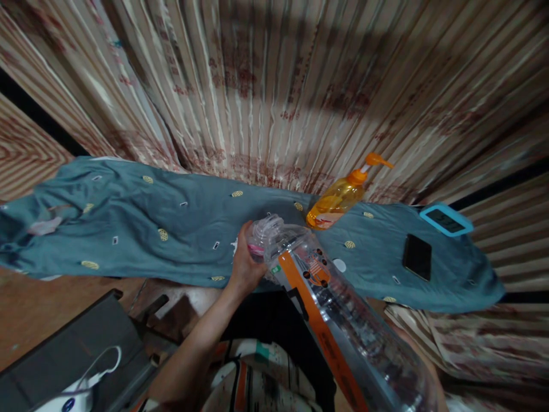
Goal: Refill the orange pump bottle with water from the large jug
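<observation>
My left hand (pixel 247 260) is wrapped round a small clear plastic bottle (pixel 259 233) with a pink band, held above the cloth. Against its top rests the neck of a large clear plastic bottle (pixel 343 303) with an orange label, tilted down toward the left. My right hand (pixel 418 349) supports this large bottle from its far right side; most of that hand and its fingers are hidden behind the plastic. A white round cap (pixel 339 265) lies on the cloth just beyond the large bottle. Whether liquid is flowing between the two bottles, I cannot tell.
A green patterned cloth (pixel 128 229) covers the narrow table. On it stand an orange pump bottle (pixel 337 200), a black phone (pixel 417 256) and a blue-framed digital clock (pixel 446 220). Striped curtains (pixel 266 97) hang behind. A white plug with cable (pixel 90 380) sits at lower left.
</observation>
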`<state>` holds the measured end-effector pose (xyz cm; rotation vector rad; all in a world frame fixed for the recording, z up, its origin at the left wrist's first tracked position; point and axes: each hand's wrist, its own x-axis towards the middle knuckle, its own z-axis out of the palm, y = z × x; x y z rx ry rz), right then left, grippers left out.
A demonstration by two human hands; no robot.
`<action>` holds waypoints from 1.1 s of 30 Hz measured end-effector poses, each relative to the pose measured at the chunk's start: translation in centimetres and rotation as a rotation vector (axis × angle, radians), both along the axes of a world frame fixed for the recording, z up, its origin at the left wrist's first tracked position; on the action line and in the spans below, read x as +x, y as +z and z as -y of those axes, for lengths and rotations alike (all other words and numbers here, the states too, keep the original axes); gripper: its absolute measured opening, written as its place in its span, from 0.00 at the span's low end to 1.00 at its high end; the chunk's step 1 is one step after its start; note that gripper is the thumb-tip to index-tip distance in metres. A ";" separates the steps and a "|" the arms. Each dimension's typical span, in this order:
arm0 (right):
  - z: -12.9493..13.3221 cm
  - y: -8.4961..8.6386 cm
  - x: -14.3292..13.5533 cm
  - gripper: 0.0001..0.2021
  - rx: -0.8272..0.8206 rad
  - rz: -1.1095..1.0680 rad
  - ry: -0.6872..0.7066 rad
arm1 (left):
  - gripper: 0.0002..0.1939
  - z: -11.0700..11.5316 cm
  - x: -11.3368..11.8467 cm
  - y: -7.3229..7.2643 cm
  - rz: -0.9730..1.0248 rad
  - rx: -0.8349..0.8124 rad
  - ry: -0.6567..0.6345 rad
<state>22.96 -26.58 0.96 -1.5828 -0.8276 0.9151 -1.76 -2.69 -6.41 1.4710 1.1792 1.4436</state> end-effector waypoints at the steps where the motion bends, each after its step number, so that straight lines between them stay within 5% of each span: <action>1: 0.0 0.0 -0.1 0.12 0.004 -0.029 0.003 | 0.51 0.0 0.0 0.1 0.007 -0.008 0.001; 6: 0.0 -1.2 0.4 0.15 0.003 -0.182 0.020 | 0.51 0.0 -0.1 0.6 0.036 -0.049 0.013; 12: 0.9 -0.9 -1.6 0.21 0.128 -0.211 -0.171 | 0.46 0.0 0.0 1.1 0.019 -0.035 0.012; 18: -0.7 -0.2 -4.9 0.27 0.169 0.061 -0.152 | 0.51 0.0 -0.2 1.5 -0.002 -0.027 -0.001; 33: 0.6 -0.3 -9.0 0.35 0.131 -0.074 -0.140 | 0.52 -0.2 -0.1 1.5 0.026 -0.044 -0.015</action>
